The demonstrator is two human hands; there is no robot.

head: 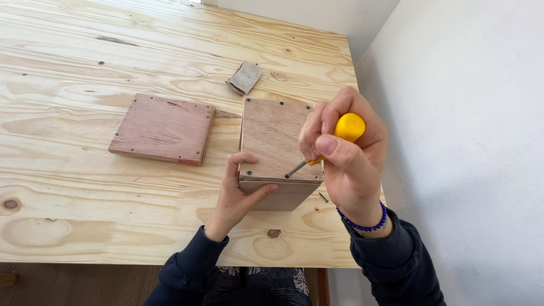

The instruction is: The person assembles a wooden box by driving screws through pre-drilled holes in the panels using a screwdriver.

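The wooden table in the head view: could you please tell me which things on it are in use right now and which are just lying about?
In use:
- square plywood box, steadied by the left hand
- yellow-handled screwdriver, gripped in the right hand, tip on the box's top panel

Lying about:
- flat square plywood panel
- folded piece of sandpaper
- loose small screw on the pale pine table

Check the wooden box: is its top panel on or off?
On: the top panel lies flush on the wooden box, screws at its corners.
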